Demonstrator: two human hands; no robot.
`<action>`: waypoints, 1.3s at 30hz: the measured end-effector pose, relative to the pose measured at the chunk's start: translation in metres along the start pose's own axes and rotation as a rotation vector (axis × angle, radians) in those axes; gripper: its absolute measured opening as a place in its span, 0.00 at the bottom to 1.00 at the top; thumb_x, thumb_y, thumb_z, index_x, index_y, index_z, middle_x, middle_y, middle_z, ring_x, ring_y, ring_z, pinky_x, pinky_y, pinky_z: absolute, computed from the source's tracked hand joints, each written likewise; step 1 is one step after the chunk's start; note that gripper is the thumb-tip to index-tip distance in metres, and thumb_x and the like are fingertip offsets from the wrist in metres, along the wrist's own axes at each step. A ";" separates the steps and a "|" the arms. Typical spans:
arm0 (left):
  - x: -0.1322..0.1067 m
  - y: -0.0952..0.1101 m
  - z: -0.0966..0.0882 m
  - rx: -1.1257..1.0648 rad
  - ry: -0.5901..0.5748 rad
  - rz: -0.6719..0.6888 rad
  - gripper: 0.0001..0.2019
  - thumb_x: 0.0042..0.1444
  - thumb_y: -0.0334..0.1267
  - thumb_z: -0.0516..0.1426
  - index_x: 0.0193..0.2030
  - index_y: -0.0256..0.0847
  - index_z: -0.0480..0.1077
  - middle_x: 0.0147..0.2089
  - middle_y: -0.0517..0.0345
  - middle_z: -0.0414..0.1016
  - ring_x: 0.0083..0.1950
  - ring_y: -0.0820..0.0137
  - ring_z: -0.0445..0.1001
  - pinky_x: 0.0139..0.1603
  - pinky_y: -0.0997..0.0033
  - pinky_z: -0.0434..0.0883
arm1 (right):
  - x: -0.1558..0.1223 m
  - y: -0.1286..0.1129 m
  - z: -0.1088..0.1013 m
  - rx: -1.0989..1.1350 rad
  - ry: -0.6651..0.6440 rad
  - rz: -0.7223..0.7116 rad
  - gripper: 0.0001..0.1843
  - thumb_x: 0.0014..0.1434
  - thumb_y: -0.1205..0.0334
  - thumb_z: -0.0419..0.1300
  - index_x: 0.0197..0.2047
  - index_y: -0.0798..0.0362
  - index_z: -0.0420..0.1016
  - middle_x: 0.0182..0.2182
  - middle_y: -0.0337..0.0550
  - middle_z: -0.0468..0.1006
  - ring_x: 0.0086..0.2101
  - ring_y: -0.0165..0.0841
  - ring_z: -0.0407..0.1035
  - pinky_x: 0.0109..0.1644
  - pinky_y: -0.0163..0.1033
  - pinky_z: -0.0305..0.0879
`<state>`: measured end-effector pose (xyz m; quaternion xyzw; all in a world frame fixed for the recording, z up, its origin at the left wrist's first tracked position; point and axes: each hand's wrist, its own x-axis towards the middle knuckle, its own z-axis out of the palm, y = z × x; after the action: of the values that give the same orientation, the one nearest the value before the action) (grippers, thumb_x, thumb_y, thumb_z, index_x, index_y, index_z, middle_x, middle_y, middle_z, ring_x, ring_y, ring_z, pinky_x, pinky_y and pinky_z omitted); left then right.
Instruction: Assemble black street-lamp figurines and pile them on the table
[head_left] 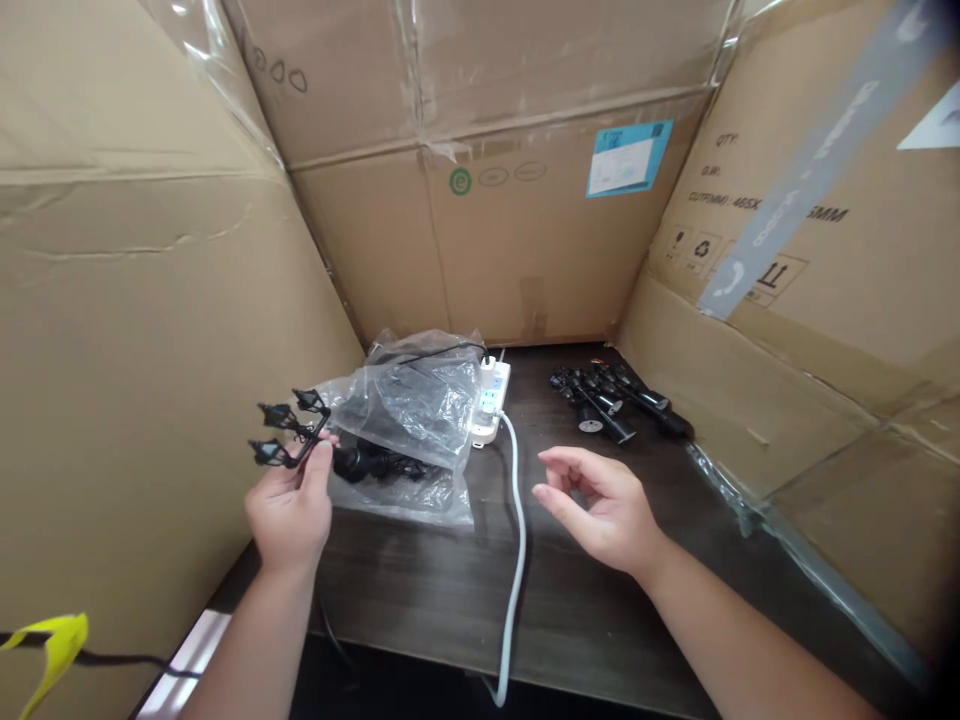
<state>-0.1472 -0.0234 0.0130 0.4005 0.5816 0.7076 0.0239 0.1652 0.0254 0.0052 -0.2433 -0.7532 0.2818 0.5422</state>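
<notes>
My left hand (pixel 291 510) is closed on a small black plastic piece with three prongs (pixel 287 430), held up at the left just in front of a clear plastic bag (pixel 416 410). More black parts (pixel 375 462) lie in the bag's open mouth beside that hand. Over the dark table (pixel 420 590) to the right hovers my right hand (pixel 600 505), its fingers apart and loosely curled with nothing in them. It sits just right of a white cable (pixel 517 520).
A white power strip (pixel 491 400) with a plug in it lies behind the bag, its cable running to the table's front edge. A pile of black rod-like parts (pixel 611 398) lies at the back right. Large cardboard boxes (pixel 510 220) wall in the table on three sides.
</notes>
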 end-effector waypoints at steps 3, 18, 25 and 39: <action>0.008 -0.002 -0.025 -0.002 -0.130 -0.328 0.16 0.42 0.45 0.69 0.31 0.33 0.78 0.29 0.54 0.79 0.31 0.67 0.76 0.34 0.70 0.74 | 0.002 -0.002 -0.001 -0.007 -0.004 0.006 0.11 0.56 0.69 0.63 0.44 0.54 0.72 0.24 0.36 0.70 0.23 0.28 0.66 0.25 0.34 0.68; 0.052 -0.033 -0.013 0.221 -0.492 -0.541 0.20 0.35 0.53 0.65 0.24 0.35 0.73 0.20 0.55 0.73 0.21 0.67 0.71 0.23 0.68 0.67 | 0.004 0.011 -0.003 -0.121 -0.055 0.039 0.08 0.57 0.64 0.62 0.42 0.53 0.72 0.23 0.35 0.69 0.21 0.27 0.64 0.25 0.34 0.64; 0.058 -0.041 -0.004 0.616 -0.552 -0.150 0.14 0.45 0.49 0.59 0.25 0.38 0.75 0.26 0.53 0.77 0.29 0.61 0.74 0.32 0.66 0.67 | 0.007 0.009 -0.005 -0.174 -0.056 0.020 0.07 0.57 0.64 0.62 0.41 0.54 0.72 0.22 0.35 0.70 0.21 0.27 0.63 0.25 0.34 0.64; 0.078 -0.035 0.085 1.016 -0.726 0.425 0.17 0.61 0.39 0.49 0.46 0.39 0.77 0.48 0.44 0.79 0.51 0.56 0.75 0.52 0.62 0.67 | 0.007 0.018 -0.006 -0.289 -0.057 0.046 0.09 0.58 0.60 0.60 0.41 0.55 0.73 0.22 0.37 0.71 0.20 0.27 0.64 0.25 0.34 0.65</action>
<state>-0.1650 0.0958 0.0256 0.6815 0.7063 0.1542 -0.1137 0.1695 0.0443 -0.0008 -0.3279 -0.7952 0.1895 0.4735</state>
